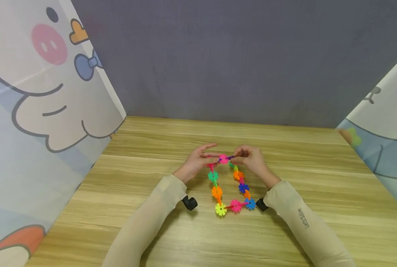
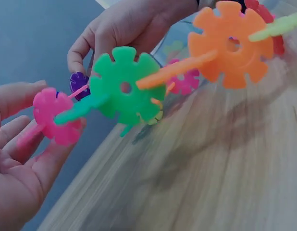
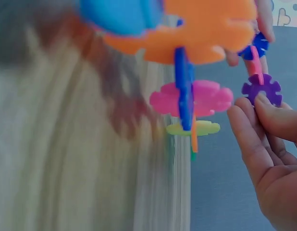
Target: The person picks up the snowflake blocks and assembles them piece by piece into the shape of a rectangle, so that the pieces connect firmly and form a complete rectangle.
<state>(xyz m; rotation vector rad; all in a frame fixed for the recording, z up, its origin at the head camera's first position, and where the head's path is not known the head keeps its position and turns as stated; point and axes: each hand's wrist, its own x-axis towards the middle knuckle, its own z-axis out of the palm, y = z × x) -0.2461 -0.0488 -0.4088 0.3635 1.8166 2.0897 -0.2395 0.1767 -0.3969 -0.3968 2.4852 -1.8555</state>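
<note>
A chain of colourful notched plastic discs is bent into a rough four-sided frame, with a yellow disc [image 1: 220, 209] and a light blue disc [image 1: 250, 203] at its near corners. My left hand [image 1: 193, 163] pinches the far left part, around a pink disc [image 2: 57, 115] and a dark blue disc [image 3: 258, 46]. Between thumb and fingers, my right hand [image 1: 252, 159] pinches a purple disc [image 3: 262, 89], linked by a pink disc [image 1: 223, 159] to the left hand's part. The right side's green end [image 3: 193, 156] hangs apart from the purple disc in the right wrist view.
Underneath is a wood-grain table [image 1: 171, 141], backed by a grey wall [image 1: 218, 55]. Cartoon-printed panels [image 1: 61, 111] flank it on both sides. Black wrist devices [image 1: 190, 203] sit under both sleeves, the right one close to the light blue disc.
</note>
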